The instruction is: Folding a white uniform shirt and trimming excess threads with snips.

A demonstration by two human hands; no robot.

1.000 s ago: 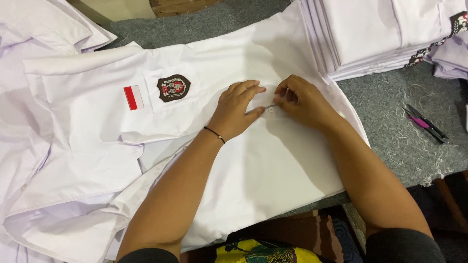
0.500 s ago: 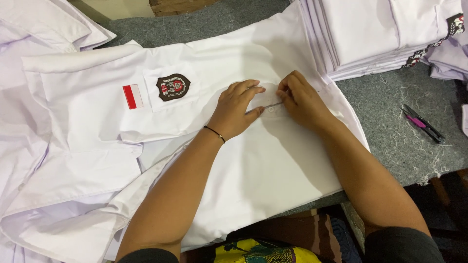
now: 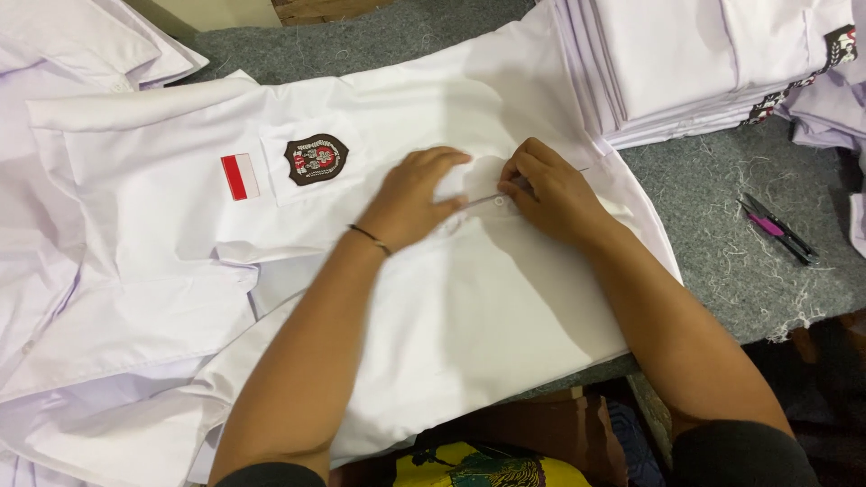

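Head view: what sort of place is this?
Probably a garment workshop. A white shirt with a badge lies on a grey felt table strewn with thread ends, beside a stack of folded shirts and a thread snipper.

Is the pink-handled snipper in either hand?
No, the snipper lies on the grey table to the right, apart from both hands, which rest on the white shirt.
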